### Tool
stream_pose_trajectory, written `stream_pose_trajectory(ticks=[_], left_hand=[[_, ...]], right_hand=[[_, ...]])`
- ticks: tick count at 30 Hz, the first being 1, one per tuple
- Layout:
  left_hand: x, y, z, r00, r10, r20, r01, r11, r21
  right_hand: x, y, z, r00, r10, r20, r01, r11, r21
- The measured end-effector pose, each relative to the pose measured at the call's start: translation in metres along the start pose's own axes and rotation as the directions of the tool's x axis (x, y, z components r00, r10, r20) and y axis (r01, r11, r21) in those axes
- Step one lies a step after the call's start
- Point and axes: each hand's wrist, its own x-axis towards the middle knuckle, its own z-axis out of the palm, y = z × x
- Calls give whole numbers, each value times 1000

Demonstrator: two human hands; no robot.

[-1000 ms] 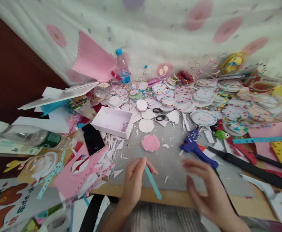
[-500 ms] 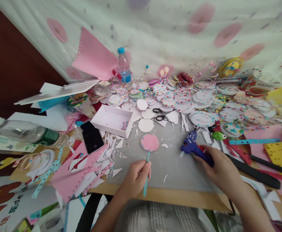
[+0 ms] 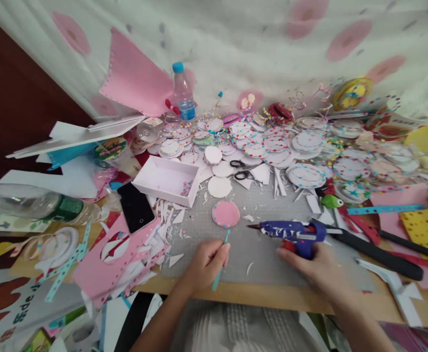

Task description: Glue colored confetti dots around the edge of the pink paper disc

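Note:
My left hand [image 3: 209,259] is closed around a slim teal stick-like tool [image 3: 217,276]; whether it has two prongs cannot be made out. The tool's upper tip meets the lower edge of a pink disc [image 3: 225,213], which has small blue dots along its rim and lies on the grey cutting mat [image 3: 265,264]. To the right, my right hand [image 3: 312,266] grips a blue hot glue gun [image 3: 287,231] by its handle. The gun lies sideways, its dark nozzle pointing left towards the disc but apart from it. A small red light shows on the gun.
A white box [image 3: 166,178] with small dots inside stands behind the disc. Near it are black-handled scissors [image 3: 240,169] and plain white discs [image 3: 219,187]. Decorated discs [image 3: 278,146] pile up at the back. A phone [image 3: 136,208], paper scraps and a water bottle [image 3: 183,93] surround the mat.
The glue gun has turned from nozzle-down to lying sideways, its nozzle now leftward, as my right hand changed its hold. The teal tool has tilted slightly. The whole view has shifted a little.

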Motion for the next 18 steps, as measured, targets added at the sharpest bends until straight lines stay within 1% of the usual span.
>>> stream_pose_trajectory(ticks=[2, 4, 10, 14, 18], left_hand=[[0, 0, -1, 1000, 2, 0, -2, 1000, 4], [0, 0, -1, 1000, 7, 1, -7, 1000, 8], [1, 3, -2, 999, 28, 14, -29, 999, 33], [2, 4, -2, 998, 46, 34, -47, 998, 50], [2, 5, -2, 998, 34, 47, -37, 997, 69]], right_hand=[[3, -4, 12, 1000, -4, 18, 5, 999, -32], [4, -8, 17, 999, -1, 47, 3, 999, -33], [5, -12, 18, 995, -50, 86, 52, 998, -23], [4, -13, 19, 997, -45, 69, 47, 998, -28], [2, -13, 21, 995, -83, 53, 84, 996, -16]])
